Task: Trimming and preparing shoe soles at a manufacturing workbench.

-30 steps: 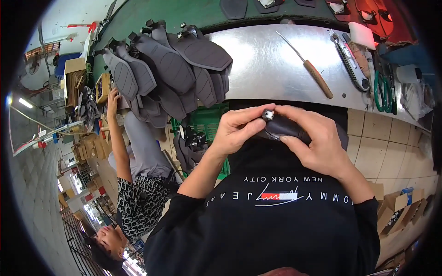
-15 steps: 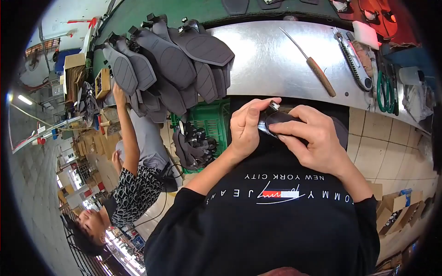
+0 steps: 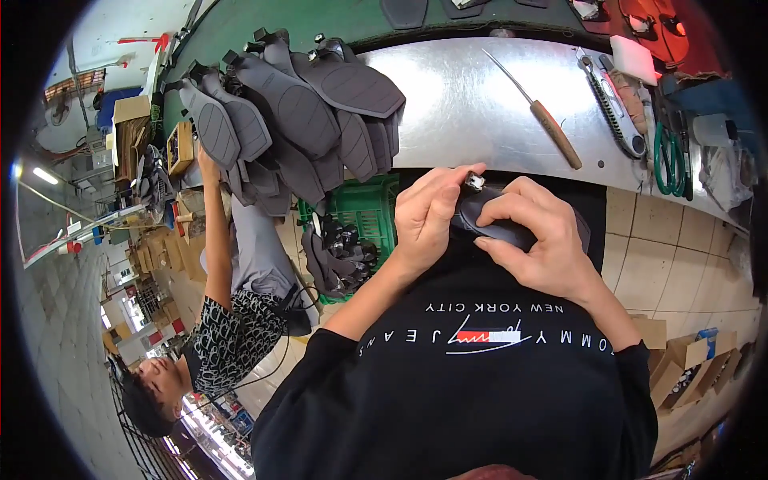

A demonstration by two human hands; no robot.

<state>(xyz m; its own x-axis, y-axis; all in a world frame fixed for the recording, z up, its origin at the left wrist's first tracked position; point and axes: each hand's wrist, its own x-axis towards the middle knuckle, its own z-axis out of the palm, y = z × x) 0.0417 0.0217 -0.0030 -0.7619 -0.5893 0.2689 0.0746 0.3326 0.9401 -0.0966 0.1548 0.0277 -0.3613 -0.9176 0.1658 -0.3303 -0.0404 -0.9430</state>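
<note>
In front of my chest I hold a dark sandal with a shiny buckle-like piece at its upper end. My left hand grips that end, its thumb raised beside the shiny piece and its other fingers partly hidden. My right hand is closed round the sandal's middle, fingers bent over it and thumb below. The sandal's far end shows behind the right hand. To the left, a pile of similar dark grey sandals with ribbed soles lies on the table.
On the metal tabletop lie a wooden-handled awl, a utility knife, a white block and green-handled scissors. A green crate stands below beside more sandals. A co-worker's arm reaches up at left.
My right fingers have bent and drawn back from the shiny end toward the sandal's middle. The sandal is tilted a little, so more of its dark surface shows.
</note>
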